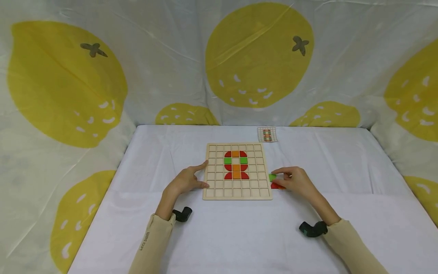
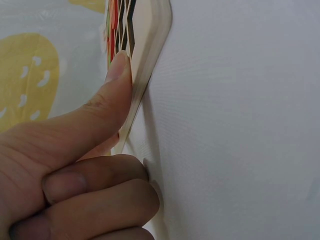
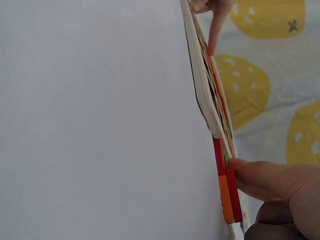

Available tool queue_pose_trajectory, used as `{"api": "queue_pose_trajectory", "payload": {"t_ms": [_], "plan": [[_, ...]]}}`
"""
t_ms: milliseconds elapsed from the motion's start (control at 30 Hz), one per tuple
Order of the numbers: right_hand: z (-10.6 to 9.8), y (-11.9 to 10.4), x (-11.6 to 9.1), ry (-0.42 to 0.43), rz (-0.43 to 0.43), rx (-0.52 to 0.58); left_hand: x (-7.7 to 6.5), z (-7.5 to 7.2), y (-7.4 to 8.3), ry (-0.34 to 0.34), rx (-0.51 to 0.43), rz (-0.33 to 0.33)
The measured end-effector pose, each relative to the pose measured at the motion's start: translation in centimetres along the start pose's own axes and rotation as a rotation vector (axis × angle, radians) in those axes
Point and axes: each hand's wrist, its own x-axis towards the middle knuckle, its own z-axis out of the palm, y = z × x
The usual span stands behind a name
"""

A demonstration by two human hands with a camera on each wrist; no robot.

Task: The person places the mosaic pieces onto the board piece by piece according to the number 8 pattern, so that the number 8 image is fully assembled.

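Observation:
A square wooden grid board point(image 1: 237, 193) lies flat on the white cloth, with red, green and orange tiles point(image 1: 236, 168) set in its middle columns. My left hand point(image 1: 184, 180) is at the board's left edge. Its thumb and index finger are spread apart and touch the rim, while the other fingers fold under in the left wrist view. Just off the board's right edge, my right hand point(image 1: 297, 182) pinches a green tile point(image 1: 272, 177) between thumb and index finger. Red and orange pieces point(image 3: 230, 197) lie stacked beside that tile, partly behind the thumb in the head view.
A small pattern card point(image 1: 267, 134) showing a coloured figure on a grid lies behind the board. Curtains printed with lemons point(image 1: 260, 55) enclose the table at the back and sides. A black camera mount point(image 1: 313, 229) is strapped at each wrist.

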Motion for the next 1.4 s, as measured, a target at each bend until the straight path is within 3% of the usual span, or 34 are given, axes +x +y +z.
{"api": "queue_pose_trajectory", "payload": {"t_ms": [400,600,933,1200,1400], "plan": [[-0.4,0.1,0.5,0.035,-0.013,-0.048,-0.2,0.0,0.2,0.007,-0.010,-0.005],[-0.8,0.4,0.3,0.011,0.040,-0.046,-0.2,0.0,0.2,0.007,-0.007,-0.001],[-1.5,0.6,0.4,-0.011,0.048,-0.037,-0.1,0.0,-0.1,-0.004,-0.026,0.003],[-1.1,0.4,0.6,0.045,0.008,0.006,0.0,-0.2,-0.2,-0.012,-0.036,0.005],[0.4,-1.7,0.6,-0.003,-0.077,0.050,0.0,-0.1,-0.2,-0.010,-0.019,-0.002]]}}
